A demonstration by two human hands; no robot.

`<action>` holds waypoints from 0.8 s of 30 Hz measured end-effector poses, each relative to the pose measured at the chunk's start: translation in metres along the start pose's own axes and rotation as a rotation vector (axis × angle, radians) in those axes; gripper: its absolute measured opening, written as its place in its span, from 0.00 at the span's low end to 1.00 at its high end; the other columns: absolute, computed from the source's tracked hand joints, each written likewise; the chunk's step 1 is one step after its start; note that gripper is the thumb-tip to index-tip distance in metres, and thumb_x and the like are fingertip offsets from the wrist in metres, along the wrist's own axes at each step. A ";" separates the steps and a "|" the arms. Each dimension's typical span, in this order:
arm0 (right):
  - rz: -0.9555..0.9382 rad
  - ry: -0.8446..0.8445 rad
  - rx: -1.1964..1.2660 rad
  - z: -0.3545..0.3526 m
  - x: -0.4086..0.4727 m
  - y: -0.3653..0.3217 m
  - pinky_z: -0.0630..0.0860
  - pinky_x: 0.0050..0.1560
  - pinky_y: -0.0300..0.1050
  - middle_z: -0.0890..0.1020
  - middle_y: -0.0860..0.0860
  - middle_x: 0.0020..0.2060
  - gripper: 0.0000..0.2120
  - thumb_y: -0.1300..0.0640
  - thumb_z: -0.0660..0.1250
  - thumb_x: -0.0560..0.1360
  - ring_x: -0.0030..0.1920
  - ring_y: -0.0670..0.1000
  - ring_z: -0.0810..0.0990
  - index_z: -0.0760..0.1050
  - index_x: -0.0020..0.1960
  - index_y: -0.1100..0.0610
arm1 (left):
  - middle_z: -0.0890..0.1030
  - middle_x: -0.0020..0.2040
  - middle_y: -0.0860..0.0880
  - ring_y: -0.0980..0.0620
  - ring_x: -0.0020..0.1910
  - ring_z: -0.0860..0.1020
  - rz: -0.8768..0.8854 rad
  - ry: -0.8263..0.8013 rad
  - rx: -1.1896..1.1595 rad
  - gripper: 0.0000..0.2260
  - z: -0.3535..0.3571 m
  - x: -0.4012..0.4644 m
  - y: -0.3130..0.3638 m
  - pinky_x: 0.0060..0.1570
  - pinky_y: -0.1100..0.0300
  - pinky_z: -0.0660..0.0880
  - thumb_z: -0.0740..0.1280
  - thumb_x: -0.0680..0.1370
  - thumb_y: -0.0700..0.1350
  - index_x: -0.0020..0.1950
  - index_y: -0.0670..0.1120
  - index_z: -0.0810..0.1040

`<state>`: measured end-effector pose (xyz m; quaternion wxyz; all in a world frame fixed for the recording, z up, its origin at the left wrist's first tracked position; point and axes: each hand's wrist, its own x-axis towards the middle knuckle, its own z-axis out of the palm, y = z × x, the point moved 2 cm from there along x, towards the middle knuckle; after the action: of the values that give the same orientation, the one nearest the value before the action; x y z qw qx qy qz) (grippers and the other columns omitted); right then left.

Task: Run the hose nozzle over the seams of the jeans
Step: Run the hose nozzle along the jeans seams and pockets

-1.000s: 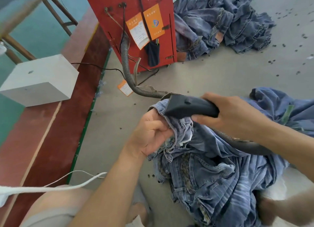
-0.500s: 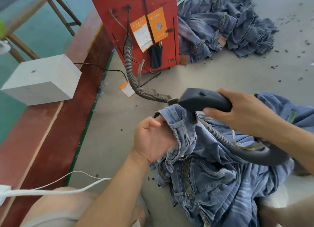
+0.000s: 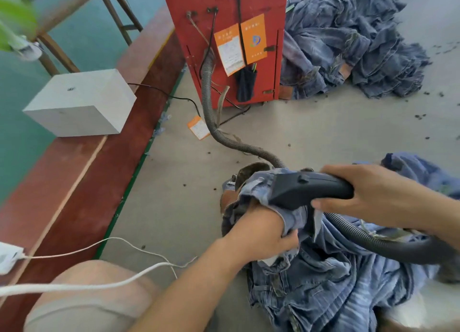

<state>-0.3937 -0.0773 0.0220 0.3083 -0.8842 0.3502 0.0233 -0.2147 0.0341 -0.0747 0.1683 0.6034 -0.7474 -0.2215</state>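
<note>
Grey desk (image 3: 311,137): jeans (image 3: 323,282) heaped at near right. Ribbed hose (image 3: 211,122) runs from red cabinet (image 3: 224,33) to black nozzle (image 3: 306,189). Right hand (image 3: 368,194) grip wraps nozzle, pressed on waistband. Left hand (image 3: 263,232) grip bunches denim.

nozzle mouth (image 3: 278,194) buried in denim | left hand (image 3: 261,232) fingertips lost in the jeans (image 3: 323,282) | hose (image 3: 385,244) runs off right edge | orange tags' (image 3: 240,45) print unreadable

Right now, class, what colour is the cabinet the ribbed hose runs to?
Red, with orange tags hanging on it; the cabinet shows plainly in the head view.
</note>
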 end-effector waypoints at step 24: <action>0.075 -0.055 0.035 0.001 0.012 -0.004 0.72 0.30 0.39 0.82 0.40 0.32 0.09 0.35 0.69 0.72 0.28 0.41 0.78 0.75 0.46 0.38 | 0.84 0.52 0.41 0.37 0.52 0.82 0.159 -0.070 0.745 0.18 0.017 0.005 0.014 0.54 0.39 0.79 0.76 0.68 0.42 0.58 0.44 0.83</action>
<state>-0.3818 -0.0822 0.0199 0.3321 -0.8639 0.3750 0.0531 -0.2365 0.0341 -0.0818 -0.0714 0.5555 -0.8264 0.0585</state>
